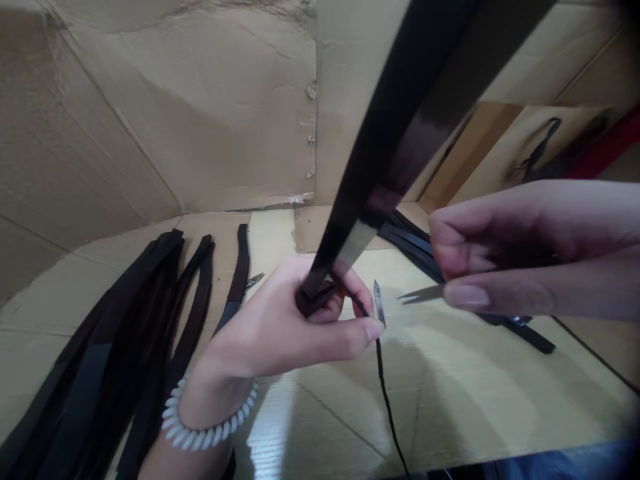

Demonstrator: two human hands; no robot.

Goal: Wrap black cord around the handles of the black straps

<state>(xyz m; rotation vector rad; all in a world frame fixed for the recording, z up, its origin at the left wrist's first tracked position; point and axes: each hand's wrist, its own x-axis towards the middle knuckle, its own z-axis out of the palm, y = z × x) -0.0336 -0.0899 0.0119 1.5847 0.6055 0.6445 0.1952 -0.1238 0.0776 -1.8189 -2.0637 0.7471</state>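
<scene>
My left hand (300, 327) is closed, its thumb and index finger pinching a thin black cord (383, 380) that hangs down toward the table's front edge. A slim pointed metal piece (379, 300) sticks up at those fingertips. Through the same hand runs the lower end of a long black band (370, 173) with a shiny face, slanting up to the top of the view. My right hand (530, 253) is closed around a pointed metal tool (424, 293); its tip points left at the metal piece, a short gap apart. The fingers hide the rest of the tool.
Black straps (100, 340) lie bunched on the left of the pale table (340, 427), and more straps (413, 247) lie behind my right hand. A small metal tip (255, 280) shows beside my left hand. Cardboard walls (225, 107) close off the back; a cardboard box (475, 153) stands at the right.
</scene>
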